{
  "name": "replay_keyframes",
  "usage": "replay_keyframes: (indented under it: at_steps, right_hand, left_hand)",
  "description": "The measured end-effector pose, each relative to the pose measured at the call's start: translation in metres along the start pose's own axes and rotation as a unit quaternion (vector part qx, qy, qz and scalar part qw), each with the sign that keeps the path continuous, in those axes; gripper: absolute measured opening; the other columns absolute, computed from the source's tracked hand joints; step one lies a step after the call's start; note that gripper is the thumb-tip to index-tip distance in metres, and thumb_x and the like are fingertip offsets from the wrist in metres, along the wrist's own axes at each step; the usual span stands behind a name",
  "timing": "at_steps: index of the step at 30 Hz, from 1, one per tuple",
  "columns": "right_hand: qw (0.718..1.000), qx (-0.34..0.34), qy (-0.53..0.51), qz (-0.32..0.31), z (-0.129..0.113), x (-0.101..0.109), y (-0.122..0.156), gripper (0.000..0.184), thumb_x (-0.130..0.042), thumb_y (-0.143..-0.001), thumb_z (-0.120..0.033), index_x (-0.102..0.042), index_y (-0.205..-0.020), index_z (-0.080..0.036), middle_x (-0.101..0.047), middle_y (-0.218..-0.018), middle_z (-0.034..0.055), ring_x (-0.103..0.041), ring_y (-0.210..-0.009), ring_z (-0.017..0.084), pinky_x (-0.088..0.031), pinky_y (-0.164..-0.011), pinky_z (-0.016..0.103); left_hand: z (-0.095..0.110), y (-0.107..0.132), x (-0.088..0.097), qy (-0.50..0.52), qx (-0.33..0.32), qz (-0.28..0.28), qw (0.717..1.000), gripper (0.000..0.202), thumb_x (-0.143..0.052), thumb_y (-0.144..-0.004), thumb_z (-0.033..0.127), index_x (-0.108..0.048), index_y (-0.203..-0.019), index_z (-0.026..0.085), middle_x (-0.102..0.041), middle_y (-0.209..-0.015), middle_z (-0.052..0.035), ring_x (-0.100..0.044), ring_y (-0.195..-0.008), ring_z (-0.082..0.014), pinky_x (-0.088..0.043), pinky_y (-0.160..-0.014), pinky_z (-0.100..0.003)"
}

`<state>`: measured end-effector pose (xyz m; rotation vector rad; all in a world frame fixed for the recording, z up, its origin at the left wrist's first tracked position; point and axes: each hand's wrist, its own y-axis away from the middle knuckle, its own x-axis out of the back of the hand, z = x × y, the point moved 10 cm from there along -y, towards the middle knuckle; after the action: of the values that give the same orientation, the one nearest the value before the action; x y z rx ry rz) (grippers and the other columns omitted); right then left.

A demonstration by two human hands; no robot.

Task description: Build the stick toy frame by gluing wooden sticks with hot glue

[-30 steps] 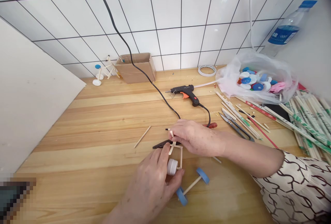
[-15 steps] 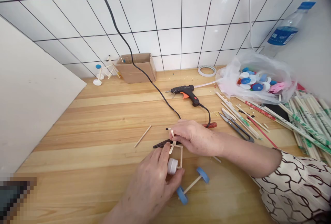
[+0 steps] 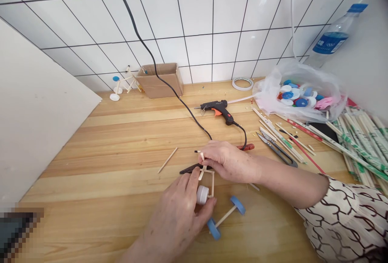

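A small frame of wooden sticks with a white bottle cap on it is between my hands. My left hand curls around the frame and cap, thumb and fingers closed on them. With its fingertips pinched, my right hand holds a short wooden stick against the frame's upper end. Just right of my left thumb lies a wooden axle with two blue caps. Dark-jawed pliers with a red handle lie partly hidden behind my right hand.
Beyond my hands rests a black glue gun, its cord trailing forward. Right of it are scissors, loose sticks and a plastic bag of caps. A cardboard box and a tape roll stand by the wall. One stick lies left.
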<state>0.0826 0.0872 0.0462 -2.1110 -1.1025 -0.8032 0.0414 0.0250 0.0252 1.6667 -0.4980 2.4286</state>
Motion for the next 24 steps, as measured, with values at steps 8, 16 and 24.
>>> replay_keyframes:
  at_steps: [8, 16, 24]
  right_hand:
    - [1.0, -0.008, 0.003, -0.004, 0.0013, -0.0001, -0.0005, 0.022, -0.039, -0.089, -0.012, -0.045, -0.069, -0.018, -0.049, -0.064, -0.0002, -0.043, -0.064, 0.013, -0.038, -0.066, 0.026]
    - [1.0, 0.006, 0.012, 0.002, -0.0016, 0.0009, 0.0013, 0.02, -0.041, -0.088, -0.011, -0.048, -0.071, -0.017, -0.051, -0.067, 0.0015, -0.043, -0.066, 0.014, -0.039, -0.066, 0.027]
    - [1.0, -0.001, -0.003, 0.019, -0.0033, 0.008, 0.0007, 0.015, -0.045, -0.087, -0.011, -0.05, -0.074, -0.017, -0.053, -0.069, 0.0013, -0.045, -0.068, 0.014, -0.039, -0.067, 0.027]
  left_hand:
    - [0.0008, -0.0007, 0.0005, 0.005, -0.002, -0.002, 1.0, 0.047, -0.058, -0.078, 0.03, -0.047, -0.12, 0.014, -0.066, -0.093, -0.0098, -0.064, -0.082, -0.0242, -0.055, -0.069, -0.036]
    - [-0.0011, -0.0008, 0.0016, 0.002, 0.004, -0.004, 1.0, 0.045, -0.058, -0.078, 0.031, -0.048, -0.119, 0.015, -0.066, -0.091, -0.0093, -0.064, -0.08, -0.0242, -0.055, -0.068, -0.036]
    - [-0.0013, -0.0013, 0.0007, -0.004, 0.012, -0.014, 1.0, 0.042, -0.06, -0.076, 0.029, -0.052, -0.115, 0.015, -0.066, -0.089, -0.0086, -0.064, -0.079, -0.0238, -0.055, -0.068, -0.036]
